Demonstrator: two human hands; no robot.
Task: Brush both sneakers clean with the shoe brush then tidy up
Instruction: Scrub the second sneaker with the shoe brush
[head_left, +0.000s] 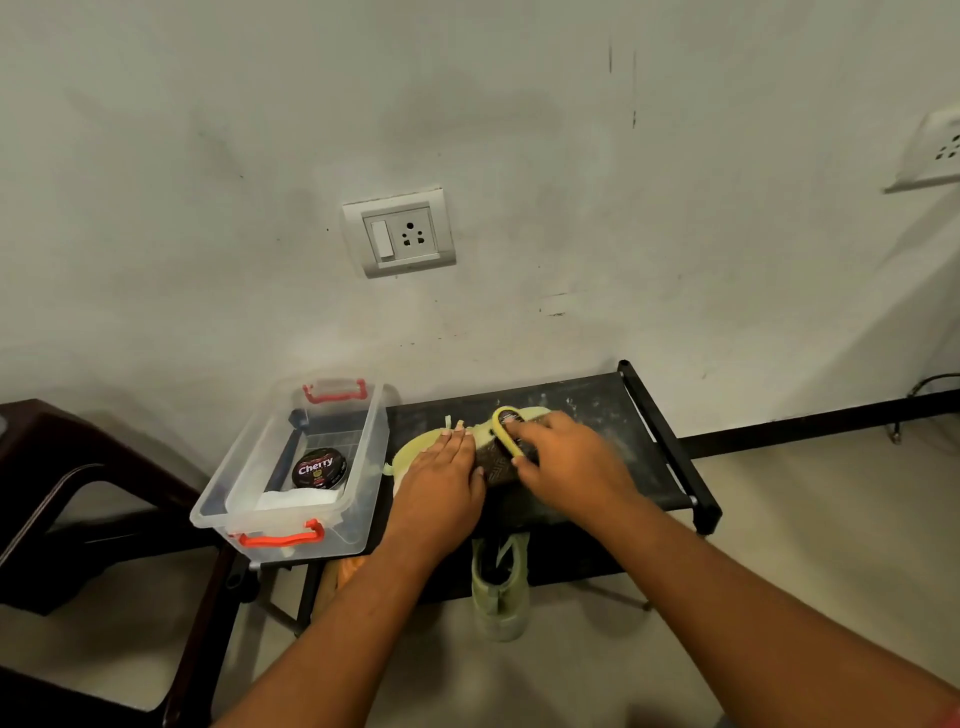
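A pale yellow-green sneaker (408, 453) lies on the black rack's top shelf (613, 415). My left hand (441, 478) presses flat on it, fingers straight, and covers most of its upper. My right hand (566, 462) grips the shoe brush (501, 441), a dark block with a yellow loop handle, held against the sneaker just right of my left hand. The second sneaker (500, 587), the same pale green, stands toe-down below the rack's front edge, partly hidden by the shelf.
A clear plastic box (291, 535) with red handles sits on the rack's left end and holds a Cherry polish tin (319, 467) and a white cloth (296, 500). A dark brown chair (78, 467) stands at the left. The wall with a socket (399, 234) is close behind.
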